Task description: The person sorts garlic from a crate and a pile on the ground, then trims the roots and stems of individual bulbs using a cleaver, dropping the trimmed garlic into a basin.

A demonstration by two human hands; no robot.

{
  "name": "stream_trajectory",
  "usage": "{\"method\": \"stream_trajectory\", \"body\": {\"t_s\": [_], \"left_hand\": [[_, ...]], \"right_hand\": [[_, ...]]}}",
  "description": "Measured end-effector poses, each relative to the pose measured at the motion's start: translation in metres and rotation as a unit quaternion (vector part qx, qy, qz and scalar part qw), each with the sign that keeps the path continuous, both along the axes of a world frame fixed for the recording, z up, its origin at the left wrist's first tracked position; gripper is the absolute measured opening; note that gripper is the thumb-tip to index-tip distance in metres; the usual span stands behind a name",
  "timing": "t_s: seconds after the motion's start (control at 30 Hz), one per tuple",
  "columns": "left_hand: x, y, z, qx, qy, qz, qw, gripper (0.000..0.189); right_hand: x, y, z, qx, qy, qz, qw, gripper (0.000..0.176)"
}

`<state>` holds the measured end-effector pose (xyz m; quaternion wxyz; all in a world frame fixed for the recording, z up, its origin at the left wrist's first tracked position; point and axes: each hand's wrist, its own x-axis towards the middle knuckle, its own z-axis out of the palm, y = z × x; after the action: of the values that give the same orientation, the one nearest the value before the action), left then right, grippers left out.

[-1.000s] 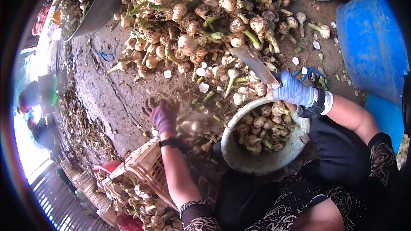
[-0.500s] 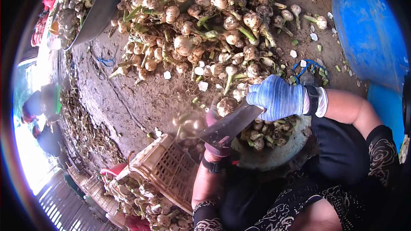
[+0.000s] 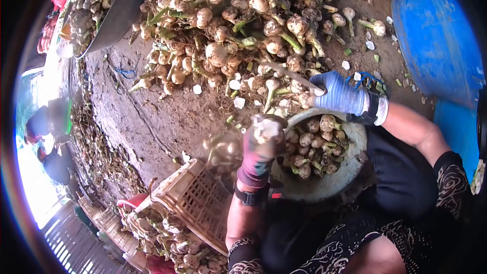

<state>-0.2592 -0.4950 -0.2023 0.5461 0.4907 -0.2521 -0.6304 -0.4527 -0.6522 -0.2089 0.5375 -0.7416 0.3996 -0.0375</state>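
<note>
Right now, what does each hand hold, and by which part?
The left hand grips a garlic bulb from below. The right hand holds a knife by its handle.

Bowl (image 3: 350,170): matt, scuffed, pale (plastic or enamel, unclear). Right hand (image 3: 339,94) at its rim: gloved in blue knit cloth; knife (image 3: 289,72): dull grey metal. Left hand (image 3: 259,149) beside it: purple cloth; bulb (image 3: 266,129): papery, soil-stained.
</note>
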Motion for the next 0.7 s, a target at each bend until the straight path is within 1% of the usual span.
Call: {"method": "stream_trajectory", "body": {"t_s": [0.03, 0.07, 0.1, 0.13, 0.2, 0.27, 0.3, 0.33, 0.37, 0.4, 0.43, 0.47, 0.5, 0.53, 0.57, 0.6, 0.63, 0.67, 0.7], "left_hand": [[-0.002, -0.002, 0.000, -0.016, 0.114, 0.061, 0.991, 0.048], [-0.006, -0.005, 0.007, -0.029, 0.227, 0.119, 0.966, 0.051], [-0.007, -0.006, 0.006, -0.052, 0.296, 0.134, 0.944, 0.053], [-0.011, -0.009, 0.005, -0.097, 0.339, 0.158, 0.922, 0.048], [-0.025, -0.012, 0.017, 0.016, 0.328, 0.327, 0.886, 0.044], [-0.032, -0.010, 0.015, -0.005, 0.401, 0.291, 0.868, 0.040], [-0.029, 0.002, 0.004, 0.017, 0.342, 0.248, 0.906, 0.036], [-0.026, 0.009, -0.006, 0.017, 0.342, 0.247, 0.906, 0.036], [-0.022, 0.011, -0.010, 0.044, 0.297, 0.195, 0.934, 0.035], [-0.019, 0.016, -0.018, 0.071, 0.250, 0.143, 0.955, 0.034], [-0.018, 0.031, -0.044, 0.074, 0.005, 0.069, 0.995, 0.029], [-0.017, 0.028, -0.038, 0.076, 0.007, 0.067, 0.995, 0.029], [-0.016, 0.020, -0.025, 0.111, 0.061, 0.044, 0.991, 0.020], [-0.017, 0.013, -0.015, 0.145, 0.115, 0.021, 0.983, 0.014], [-0.021, 0.009, -0.010, 0.164, 0.091, 0.051, 0.981, 0.013], [-0.020, 0.006, -0.013, 0.163, 0.093, 0.050, 0.981, 0.013], [-0.019, 0.006, -0.016, 0.179, 0.082, 0.081, 0.977, 0.014], [-0.019, 0.005, -0.015, 0.195, 0.070, 0.111, 0.972, 0.015], [-0.021, 0.003, -0.004, 0.197, 0.024, 0.124, 0.972, 0.007]], "right_hand": [[0.000, 0.001, 0.000, 0.023, -0.007, 0.011, 1.000, 0.027], [0.001, 0.008, 0.001, 0.025, -0.007, 0.009, 1.000, 0.027], [0.003, 0.015, 0.004, 0.145, -0.045, -0.019, 0.988, 0.027], [0.005, 0.021, 0.007, 0.262, -0.082, -0.046, 0.960, 0.028], [0.009, 0.036, 0.012, 0.384, -0.091, -0.080, 0.915, 0.026], [0.008, 0.034, 0.014, 0.379, -0.078, -0.084, 0.918, 0.024], [0.008, 0.032, 0.014, 0.374, -0.067, -0.087, 0.921, 0.023], [0.007, 0.029, 0.014, 0.368, -0.055, -0.091, 0.924, 0.022], [0.006, 0.028, 0.006, 0.358, -0.079, -0.103, 0.924, 0.018], [0.003, 0.024, 0.001, 0.358, -0.078, -0.103, 0.925, 0.018], [0.000, 0.020, -0.003, 0.304, -0.080, -0.067, 0.947, 0.018], [-0.003, 0.017, -0.007, 0.248, -0.081, -0.032, 0.965, 0.017], [-0.002, 0.013, -0.011, 0.173, -0.121, -0.017, 0.977, 0.015], [-0.001, 0.008, -0.015, 0.108, -0.072, -0.025, 0.991, 0.015], [0.001, 0.007, -0.007, 0.134, -0.098, -0.071, 0.984, 0.015], [0.001, 0.005, 0.001, 0.160, -0.124, -0.116, 0.972, 0.014], [-0.003, 0.007, -0.001, 0.140, -0.178, -0.124, 0.966, 0.013], [-0.006, 0.013, 0.007, 0.183, -0.168, -0.122, 0.961, 0.012], [-0.007, 0.021, 0.008, 0.212, -0.098, -0.048, 0.971, 0.013]]}}
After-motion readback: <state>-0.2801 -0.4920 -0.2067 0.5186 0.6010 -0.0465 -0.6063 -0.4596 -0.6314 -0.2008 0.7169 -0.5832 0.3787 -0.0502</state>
